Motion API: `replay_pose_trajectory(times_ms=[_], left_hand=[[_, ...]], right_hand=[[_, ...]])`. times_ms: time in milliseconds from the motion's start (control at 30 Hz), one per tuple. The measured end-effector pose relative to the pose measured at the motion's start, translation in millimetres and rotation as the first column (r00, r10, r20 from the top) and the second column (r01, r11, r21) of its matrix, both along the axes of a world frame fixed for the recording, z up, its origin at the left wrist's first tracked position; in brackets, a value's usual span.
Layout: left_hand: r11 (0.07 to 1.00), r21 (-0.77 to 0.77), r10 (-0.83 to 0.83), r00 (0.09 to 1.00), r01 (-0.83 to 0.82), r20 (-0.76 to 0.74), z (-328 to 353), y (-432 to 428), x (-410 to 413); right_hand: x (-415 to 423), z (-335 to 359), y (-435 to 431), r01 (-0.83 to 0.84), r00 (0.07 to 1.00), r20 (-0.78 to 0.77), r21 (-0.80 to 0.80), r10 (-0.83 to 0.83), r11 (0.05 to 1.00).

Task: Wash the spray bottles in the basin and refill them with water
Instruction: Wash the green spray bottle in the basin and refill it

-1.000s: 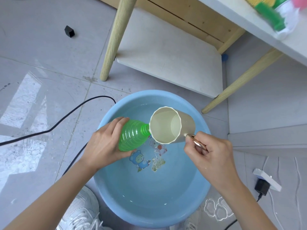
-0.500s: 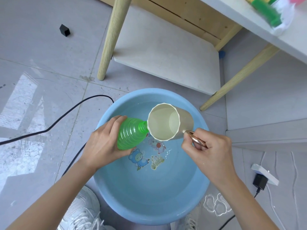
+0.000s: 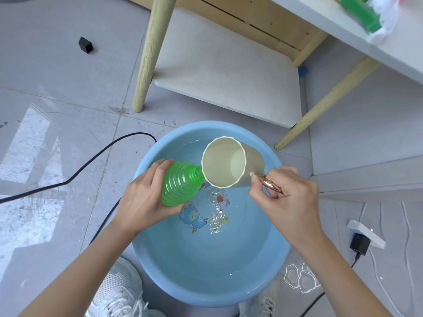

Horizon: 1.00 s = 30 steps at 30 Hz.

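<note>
A light blue basin [image 3: 160,268] holding shallow water sits on the floor below me. My left hand [image 3: 143,197] grips a green ribbed bottle [image 3: 179,185] with no cap, tilted with its open neck pointing right. My right hand [image 3: 288,200] holds a beige cup [image 3: 229,164] by its copper handle [image 3: 269,183]. The cup is tipped on its side with its rim touching the bottle's neck. Water drips below the cup onto the basin's cartoon print [image 3: 194,219].
A wooden table leg [image 3: 151,53] and a white lower shelf [image 3: 229,74] stand just beyond the basin. A black cable [image 3: 75,175] runs across the floor at left. A white power strip with a black plug [image 3: 364,236] lies at right. My white shoes [image 3: 119,294] are under the basin's near edge.
The cup has tipped a little further against the bottle's neck. Both hands keep their grips over the basin. The view has shifted slightly.
</note>
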State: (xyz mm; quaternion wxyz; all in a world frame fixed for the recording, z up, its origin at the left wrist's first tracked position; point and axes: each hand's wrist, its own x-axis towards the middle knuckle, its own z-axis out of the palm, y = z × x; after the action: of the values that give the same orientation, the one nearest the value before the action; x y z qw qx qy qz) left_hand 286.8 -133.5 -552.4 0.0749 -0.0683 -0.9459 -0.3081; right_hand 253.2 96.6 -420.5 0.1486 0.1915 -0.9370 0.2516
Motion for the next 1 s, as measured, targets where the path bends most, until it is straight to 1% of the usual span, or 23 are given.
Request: replay_pose_trajectory(times_ms=[700,1000], left_hand=[[1.0,-0.006,0.005,1.0,-0.005,0.002,2.2,1.1,0.4],[1.0,0.004,0.006,1.0,-0.006,0.011,2.2,0.7,0.3]], right_hand=[[-8.0,-3.9,5.4,-0.098,0.983,-0.149,0.058,0.105,0.994],[-11.8,-1.4,2.3,-0.105,0.978,-0.171,0.08,0.117,0.991]])
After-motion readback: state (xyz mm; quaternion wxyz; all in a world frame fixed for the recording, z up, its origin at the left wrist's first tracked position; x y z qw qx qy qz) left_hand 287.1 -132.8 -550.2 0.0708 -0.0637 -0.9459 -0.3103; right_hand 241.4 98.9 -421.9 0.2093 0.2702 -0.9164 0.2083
